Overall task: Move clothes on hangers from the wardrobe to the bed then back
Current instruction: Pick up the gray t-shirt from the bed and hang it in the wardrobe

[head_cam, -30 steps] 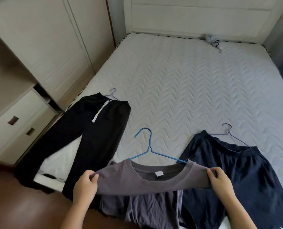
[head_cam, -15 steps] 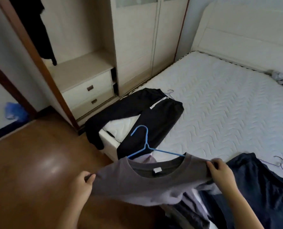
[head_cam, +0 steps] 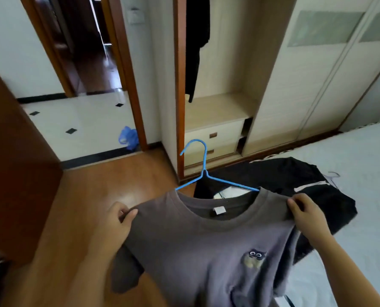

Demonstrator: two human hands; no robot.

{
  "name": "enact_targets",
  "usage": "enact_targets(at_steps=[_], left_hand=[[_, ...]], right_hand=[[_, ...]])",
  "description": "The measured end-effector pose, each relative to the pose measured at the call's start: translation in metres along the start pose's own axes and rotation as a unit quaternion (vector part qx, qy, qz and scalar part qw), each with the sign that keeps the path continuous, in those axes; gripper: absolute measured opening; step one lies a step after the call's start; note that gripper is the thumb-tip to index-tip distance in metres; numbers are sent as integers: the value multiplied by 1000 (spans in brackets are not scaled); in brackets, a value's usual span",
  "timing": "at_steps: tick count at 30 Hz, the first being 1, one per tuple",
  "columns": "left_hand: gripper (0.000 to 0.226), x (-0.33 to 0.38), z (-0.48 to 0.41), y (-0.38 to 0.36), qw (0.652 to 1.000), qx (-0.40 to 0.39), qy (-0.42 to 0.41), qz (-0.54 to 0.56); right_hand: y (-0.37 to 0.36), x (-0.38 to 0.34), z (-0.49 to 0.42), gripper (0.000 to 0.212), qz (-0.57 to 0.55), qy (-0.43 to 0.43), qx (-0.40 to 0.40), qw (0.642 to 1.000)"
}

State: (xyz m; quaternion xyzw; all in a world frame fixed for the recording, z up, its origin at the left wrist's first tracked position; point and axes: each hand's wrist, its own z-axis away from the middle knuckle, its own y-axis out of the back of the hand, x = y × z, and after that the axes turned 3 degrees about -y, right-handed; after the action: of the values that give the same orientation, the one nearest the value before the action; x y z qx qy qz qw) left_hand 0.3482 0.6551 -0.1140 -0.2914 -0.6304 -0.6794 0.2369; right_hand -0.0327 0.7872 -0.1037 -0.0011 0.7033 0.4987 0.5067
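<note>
A grey T-shirt (head_cam: 195,247) with a small owl patch hangs on a blue hanger (head_cam: 203,171), held up in front of me above the floor. My left hand (head_cam: 121,218) grips its left shoulder and my right hand (head_cam: 306,214) grips its right shoulder. Behind it black trousers (head_cam: 295,180) on a pale hanger lie over the corner of the white bed (head_cam: 362,162). The open wardrobe (head_cam: 220,103) stands ahead, with a dark garment (head_cam: 195,41) hanging inside above its shelf and drawers.
Closed sliding wardrobe doors (head_cam: 317,85) run to the right. A brown door (head_cam: 13,173) stands open at left, beside a doorway to a tiled room where a blue plastic bag (head_cam: 128,137) lies. Wooden floor (head_cam: 96,196) lies between me and the wardrobe.
The view has swung left from the bed to the wardrobe. The grey T-shirt has come off the bed, held in both hands. The navy garment is out of view.
</note>
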Motion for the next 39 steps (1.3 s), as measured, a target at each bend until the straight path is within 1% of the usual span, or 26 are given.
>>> enact_targets(at_steps=[2, 4, 6, 9, 11, 13, 17, 21, 23, 29, 31, 33, 36, 39], left_hand=[[11, 0, -33, 13, 1000, 1, -15, -5], [12, 4, -73, 24, 999, 17, -43, -23], [14, 20, -117, 35, 996, 48, -72, -32], [20, 54, -180, 48, 991, 98, -76, -56], [23, 82, -216, 55, 987, 135, -77, -43], [19, 109, -250, 58, 981, 172, -89, -24], [18, 148, -312, 59, 964, 236, -117, -25], [19, 167, -375, 49, 962, 243, -123, -11], [18, 178, -411, 40, 959, 245, -141, 1], [23, 220, -533, 2, 955, 197, -211, 63], [23, 240, -573, -10, 955, 172, -224, 86], [24, 267, -607, -25, 955, 147, -240, 99], [19, 306, -645, -51, 933, 135, -306, 133], [19, 339, -674, -79, 912, 85, -370, 155]], right_hand=[[-15, -28, -30, 9, -6, 31, -6, 999], [-31, -53, -65, 8, -20, 54, -11, 998], [-47, -78, -103, 8, -26, 82, -4, 996], [-63, -113, -166, 7, -38, 118, 21, 992], [-70, -136, -211, 7, -52, 127, 36, 990], [-76, -157, -255, 6, -46, 133, 40, 989], [-87, -196, -332, 7, -36, 159, -1, 987], [-98, -217, -399, 10, 28, 169, -70, 983], [-99, -224, -429, 12, 52, 165, -71, 982], [-83, -246, -507, 13, 82, 154, 35, 984], [-73, -259, -530, 15, 102, 152, 74, 980], [-60, -270, -549, 14, 119, 132, 106, 978], [-38, -273, -569, 11, 126, 100, 154, 975], [-15, -258, -578, 15, 116, 50, 234, 964]])
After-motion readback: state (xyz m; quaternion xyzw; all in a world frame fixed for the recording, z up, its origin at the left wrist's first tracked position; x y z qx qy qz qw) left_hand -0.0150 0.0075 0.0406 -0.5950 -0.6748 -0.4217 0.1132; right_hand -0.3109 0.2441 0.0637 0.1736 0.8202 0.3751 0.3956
